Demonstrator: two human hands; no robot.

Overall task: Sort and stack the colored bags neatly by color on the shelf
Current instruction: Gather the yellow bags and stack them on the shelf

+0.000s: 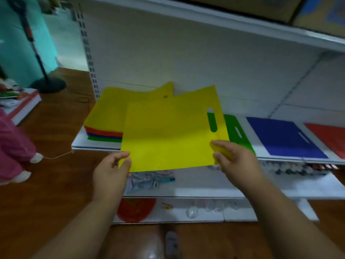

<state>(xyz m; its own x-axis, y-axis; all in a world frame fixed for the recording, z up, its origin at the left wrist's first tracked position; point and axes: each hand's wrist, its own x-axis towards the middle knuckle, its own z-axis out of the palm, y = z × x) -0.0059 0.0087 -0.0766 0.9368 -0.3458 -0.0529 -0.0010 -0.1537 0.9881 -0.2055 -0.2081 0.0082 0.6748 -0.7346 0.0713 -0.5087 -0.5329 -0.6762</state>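
Both hands, the left hand point(112, 169) and right hand point(233, 157), pinch the near corners of a yellow bag point(168, 135) held flat over the shelf point(97, 144), a mixed stack point(104, 134) beyond the left, green bag point(235, 131), blue bag point(283, 137) and red bag point(328, 137) beyond the right.

The yellow bag point(168, 135) I hold looks like matt, smooth non-woven cloth. The blue bag point(283, 137) at three o'clock looks likewise matt. The shelf point(186, 62) is white painted metal, smooth. The floor point(56, 184) at nine o'clock is glossy wood.

White shelf point(97, 144) carries mixed stack point(104, 135), green point(240, 135), blue point(283, 137), red bags point(330, 137).
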